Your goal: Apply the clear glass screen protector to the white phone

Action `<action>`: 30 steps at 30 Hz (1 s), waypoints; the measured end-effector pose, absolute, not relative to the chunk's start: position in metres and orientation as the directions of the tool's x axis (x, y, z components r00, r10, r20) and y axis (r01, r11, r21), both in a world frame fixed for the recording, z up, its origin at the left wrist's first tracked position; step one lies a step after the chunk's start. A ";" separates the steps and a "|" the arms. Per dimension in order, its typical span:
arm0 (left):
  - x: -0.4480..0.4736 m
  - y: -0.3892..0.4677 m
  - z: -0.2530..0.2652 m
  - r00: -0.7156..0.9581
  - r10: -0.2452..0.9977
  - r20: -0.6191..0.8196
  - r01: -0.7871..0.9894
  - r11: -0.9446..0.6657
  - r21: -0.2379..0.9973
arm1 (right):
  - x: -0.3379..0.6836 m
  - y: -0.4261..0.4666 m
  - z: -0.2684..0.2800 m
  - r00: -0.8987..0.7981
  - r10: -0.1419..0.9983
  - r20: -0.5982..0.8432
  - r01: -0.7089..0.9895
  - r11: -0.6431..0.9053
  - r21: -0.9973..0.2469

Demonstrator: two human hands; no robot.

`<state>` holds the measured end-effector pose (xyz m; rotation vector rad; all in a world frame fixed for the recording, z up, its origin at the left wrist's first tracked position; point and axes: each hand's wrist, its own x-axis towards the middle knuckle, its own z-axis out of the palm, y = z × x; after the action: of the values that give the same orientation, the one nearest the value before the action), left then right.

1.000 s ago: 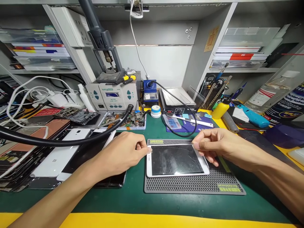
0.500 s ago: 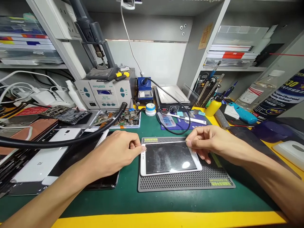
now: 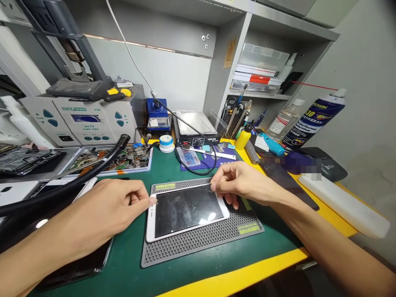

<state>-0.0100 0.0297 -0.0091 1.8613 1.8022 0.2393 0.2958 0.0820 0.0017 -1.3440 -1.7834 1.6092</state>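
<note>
Phone, white-framed, on honeycomb mat atop counter | mat probably curbs sliding | left grip pinching far left corner | right grip pinching far right corner | opposite holds likely steady it, leaving its middle uncovered

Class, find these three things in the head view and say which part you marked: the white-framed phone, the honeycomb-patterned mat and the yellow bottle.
White-framed phone [image 3: 187,211]: head view, middle of its dark screen.
Honeycomb-patterned mat [image 3: 198,238]: head view, bare strip along its near side.
Yellow bottle [image 3: 243,140]: head view, middle of its body.
</note>
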 end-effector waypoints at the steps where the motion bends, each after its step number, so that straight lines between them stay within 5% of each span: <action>1: -0.009 0.030 -0.009 0.085 0.967 -0.242 0.876 0.043 0.481 | 0.296 0.082 0.002 -0.466 0.832 -0.302 0.387 -0.115 -0.915; 30: -0.011 0.030 -0.013 0.100 0.973 -0.207 0.854 0.023 0.520 | 0.291 0.076 0.006 -0.428 0.853 -0.299 0.434 -0.096 -0.896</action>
<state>-0.0113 0.0296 -0.0134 1.8590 1.7824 0.2965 0.2913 0.0757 0.0056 -1.4026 -1.8095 1.5350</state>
